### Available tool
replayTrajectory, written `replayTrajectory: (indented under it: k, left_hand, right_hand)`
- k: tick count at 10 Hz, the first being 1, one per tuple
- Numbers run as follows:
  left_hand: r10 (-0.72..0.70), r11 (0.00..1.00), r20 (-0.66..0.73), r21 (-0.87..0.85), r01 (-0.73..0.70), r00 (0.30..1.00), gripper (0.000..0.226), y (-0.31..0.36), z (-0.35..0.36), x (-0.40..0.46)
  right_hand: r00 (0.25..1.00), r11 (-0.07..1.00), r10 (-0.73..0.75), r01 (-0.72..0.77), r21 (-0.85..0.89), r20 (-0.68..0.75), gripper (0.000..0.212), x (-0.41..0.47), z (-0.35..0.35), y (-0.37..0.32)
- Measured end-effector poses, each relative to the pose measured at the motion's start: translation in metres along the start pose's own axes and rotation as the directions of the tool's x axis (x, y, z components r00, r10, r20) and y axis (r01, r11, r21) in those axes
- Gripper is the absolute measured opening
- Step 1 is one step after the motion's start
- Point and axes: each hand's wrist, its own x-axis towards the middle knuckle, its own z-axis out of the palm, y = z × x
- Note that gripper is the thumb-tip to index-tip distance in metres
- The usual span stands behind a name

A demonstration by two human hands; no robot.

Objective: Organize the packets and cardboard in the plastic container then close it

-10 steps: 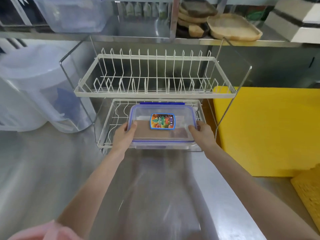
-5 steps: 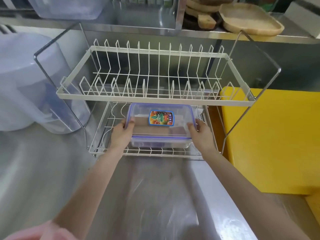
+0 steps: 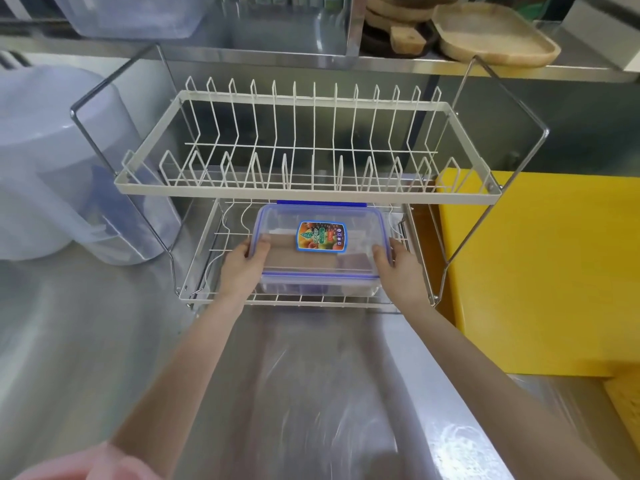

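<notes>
The clear plastic container (image 3: 360, 223) has a blue-rimmed lid on it with a colourful sticker (image 3: 321, 236). It sits inside the lower tier of a white wire dish rack (image 3: 221, 292). Brown cardboard (image 3: 294, 261) and purplish packets (image 3: 353, 263) show through the lid. My left hand (image 3: 242, 268) grips the container's left end. My right hand (image 3: 401, 268) grips its right end.
The rack's upper tier (image 3: 304, 192) overhangs the container. A translucent plastic bin (image 3: 52, 161) stands to the left, a yellow board (image 3: 547, 265) to the right. Wooden trays (image 3: 491, 36) lie on the steel shelf behind. The steel counter (image 3: 311, 393) stretches in front.
Both hands have pushed the container further back into the rack's lower tier, and my view has moved closer to the rack.
</notes>
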Motion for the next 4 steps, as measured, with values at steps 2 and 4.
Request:
replayTrajectory:
  k: [2,4]
  left_hand:
    - [0.093,0.982,-0.01,0.166,-0.09,0.996,0.04,0.005,-0.002,-0.005]
    - [0.254,0.871,0.047,0.423,-0.25,0.966,0.052,0.006,-0.007,-0.024]
  right_hand:
    - [1.0,0.998,-0.005,0.006,-0.068,0.025,0.049,-0.007,-0.002,-0.001]
    - [0.992,0.946,-0.108,0.125,-0.299,0.07,0.062,-0.024,-0.012,-0.004]
